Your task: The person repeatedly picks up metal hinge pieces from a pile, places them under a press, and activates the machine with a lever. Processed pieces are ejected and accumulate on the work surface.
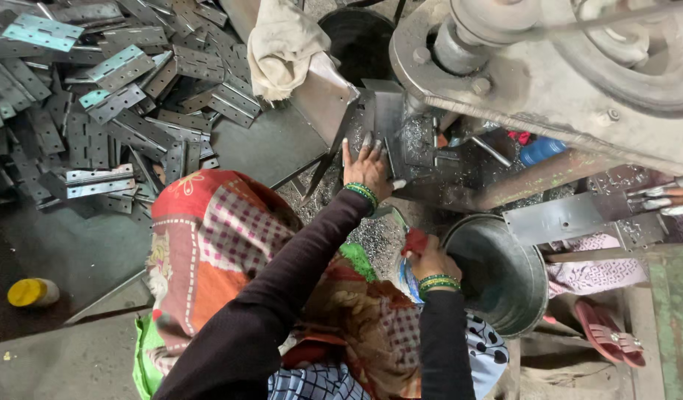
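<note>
Grimy workshop floor, grey metal hinges heaped at ten o'clock.
Left hand spread flat, steadying work under the grey press machine; right hand pinches a red cloth beside the round metal bucket.

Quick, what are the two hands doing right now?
Left hand: open, fingers spread flat against the grey metal machine part.
Right hand: closed, holding a small red cloth beside the round grey metal bucket.

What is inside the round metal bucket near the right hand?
The metal bucket shows a bare grey inner wall and nothing I can make out inside. The right hand, holding a red cloth, covers its left rim; the bottom is in shadow.
</note>
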